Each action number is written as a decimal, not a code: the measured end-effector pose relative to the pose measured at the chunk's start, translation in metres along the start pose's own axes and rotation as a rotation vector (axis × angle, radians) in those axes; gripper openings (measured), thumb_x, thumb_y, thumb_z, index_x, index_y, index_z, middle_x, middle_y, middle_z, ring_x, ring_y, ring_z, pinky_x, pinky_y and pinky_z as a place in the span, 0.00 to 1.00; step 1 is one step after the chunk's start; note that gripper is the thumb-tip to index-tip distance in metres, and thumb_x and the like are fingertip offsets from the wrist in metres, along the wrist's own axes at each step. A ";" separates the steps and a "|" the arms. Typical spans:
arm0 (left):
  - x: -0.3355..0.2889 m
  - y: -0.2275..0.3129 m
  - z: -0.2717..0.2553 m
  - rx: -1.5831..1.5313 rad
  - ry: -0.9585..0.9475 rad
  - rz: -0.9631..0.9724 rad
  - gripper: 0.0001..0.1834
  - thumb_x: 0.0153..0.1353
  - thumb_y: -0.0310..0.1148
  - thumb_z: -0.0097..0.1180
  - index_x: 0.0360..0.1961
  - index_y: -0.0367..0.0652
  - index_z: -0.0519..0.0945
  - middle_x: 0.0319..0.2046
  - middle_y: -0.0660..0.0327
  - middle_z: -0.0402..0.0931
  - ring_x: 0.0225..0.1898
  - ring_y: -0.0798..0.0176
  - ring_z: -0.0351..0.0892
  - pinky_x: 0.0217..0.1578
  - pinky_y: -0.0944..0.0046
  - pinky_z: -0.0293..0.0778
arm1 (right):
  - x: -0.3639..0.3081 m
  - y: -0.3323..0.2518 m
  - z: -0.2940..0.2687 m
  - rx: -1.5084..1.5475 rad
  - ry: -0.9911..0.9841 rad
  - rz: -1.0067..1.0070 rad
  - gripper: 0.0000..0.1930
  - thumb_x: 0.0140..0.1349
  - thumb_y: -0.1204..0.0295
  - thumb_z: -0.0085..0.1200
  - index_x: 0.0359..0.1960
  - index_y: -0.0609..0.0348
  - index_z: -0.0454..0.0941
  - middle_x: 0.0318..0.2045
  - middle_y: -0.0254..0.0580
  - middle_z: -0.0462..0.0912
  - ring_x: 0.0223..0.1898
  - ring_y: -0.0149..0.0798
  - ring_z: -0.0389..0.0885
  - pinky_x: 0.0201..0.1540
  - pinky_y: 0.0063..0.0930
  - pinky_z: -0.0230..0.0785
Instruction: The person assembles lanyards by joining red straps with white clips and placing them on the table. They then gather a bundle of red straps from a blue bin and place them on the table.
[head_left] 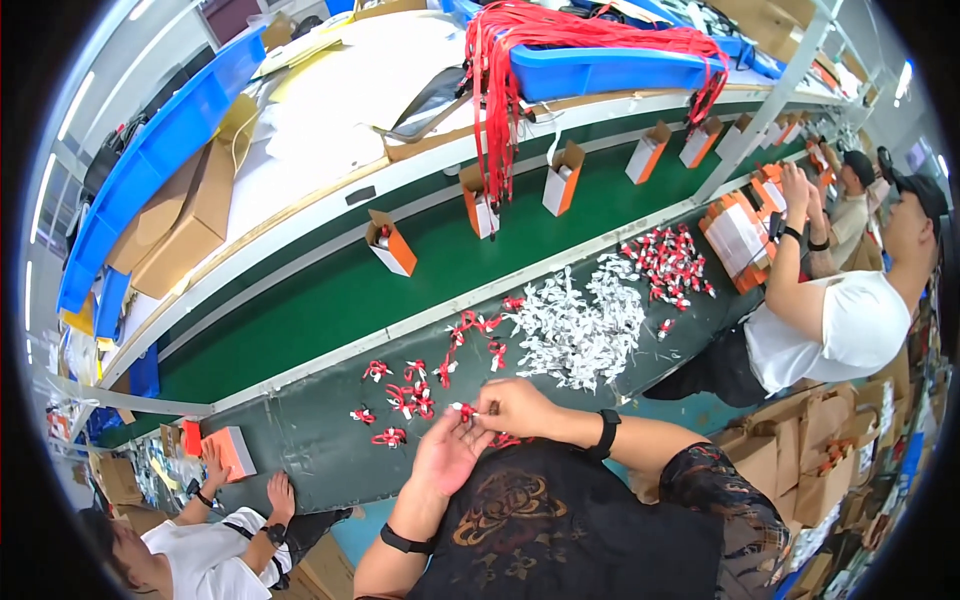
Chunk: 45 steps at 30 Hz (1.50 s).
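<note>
My left hand (447, 452) and my right hand (513, 405) meet close to my chest, both pinching one small white piece with a red strap (467, 409). Just beyond them several finished red-strapped pieces (410, 395) lie scattered on the dark workbench (310, 430). A heap of small white pieces (575, 325) sits to the right of those, and another red-and-white pile (670, 262) lies farther right.
A green conveyor belt (330, 300) carries open orange-and-white boxes (392, 243). Red lanyards (500, 90) hang from a blue bin (610, 68) on the shelf above. One person sits at my right (830, 320), another at lower left (205, 550). Brown paper bags (810, 450) stand at right.
</note>
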<state>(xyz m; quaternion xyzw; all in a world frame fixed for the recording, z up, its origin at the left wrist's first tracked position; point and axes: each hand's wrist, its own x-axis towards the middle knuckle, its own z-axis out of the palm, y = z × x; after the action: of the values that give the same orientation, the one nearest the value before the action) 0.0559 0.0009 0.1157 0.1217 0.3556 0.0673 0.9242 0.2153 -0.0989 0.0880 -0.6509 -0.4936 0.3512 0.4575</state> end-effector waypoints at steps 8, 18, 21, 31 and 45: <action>0.041 -0.014 -0.005 0.461 0.241 0.309 0.06 0.70 0.30 0.49 0.43 0.39 0.72 0.37 0.60 0.79 0.37 0.65 0.82 0.36 0.67 0.79 | 0.014 0.003 -0.014 0.025 0.065 0.128 0.14 0.53 0.71 0.61 0.42 0.59 0.80 0.31 0.45 0.84 0.31 0.43 0.84 0.34 0.33 0.75; 0.072 0.002 0.015 0.175 0.174 0.147 0.10 0.72 0.35 0.44 0.46 0.41 0.71 0.43 0.57 0.78 0.45 0.57 0.80 0.49 0.53 0.76 | 0.043 0.025 -0.027 -0.280 0.188 -0.254 0.08 0.55 0.69 0.61 0.35 0.57 0.80 0.30 0.43 0.80 0.34 0.48 0.80 0.36 0.39 0.73; 0.078 0.007 0.025 0.256 0.140 0.099 0.16 0.71 0.39 0.48 0.53 0.40 0.69 0.48 0.55 0.77 0.50 0.54 0.78 0.53 0.50 0.72 | 0.059 0.038 -0.057 -0.114 0.247 -0.020 0.06 0.51 0.69 0.62 0.29 0.56 0.81 0.27 0.45 0.81 0.32 0.48 0.82 0.35 0.39 0.74; 0.062 0.018 -0.046 0.233 0.341 0.043 0.17 0.67 0.36 0.52 0.53 0.39 0.74 0.47 0.54 0.79 0.45 0.55 0.80 0.46 0.56 0.76 | 0.223 0.150 -0.316 -1.092 0.912 -0.107 0.06 0.50 0.68 0.60 0.27 0.55 0.82 0.26 0.47 0.81 0.34 0.52 0.80 0.33 0.43 0.74; 0.000 0.034 -0.109 0.013 0.684 0.292 0.17 0.66 0.43 0.54 0.50 0.45 0.76 0.42 0.61 0.80 0.40 0.62 0.79 0.41 0.60 0.76 | 0.245 0.186 -0.292 -1.082 0.654 -0.248 0.10 0.50 0.71 0.52 0.34 0.56 0.81 0.36 0.50 0.82 0.39 0.52 0.81 0.43 0.47 0.72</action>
<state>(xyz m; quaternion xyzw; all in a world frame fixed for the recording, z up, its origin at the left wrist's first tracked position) -0.0182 0.0531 0.0469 0.1477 0.6233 0.2330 0.7317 0.6053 0.0475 0.0091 -0.8011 -0.5078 -0.2195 0.2284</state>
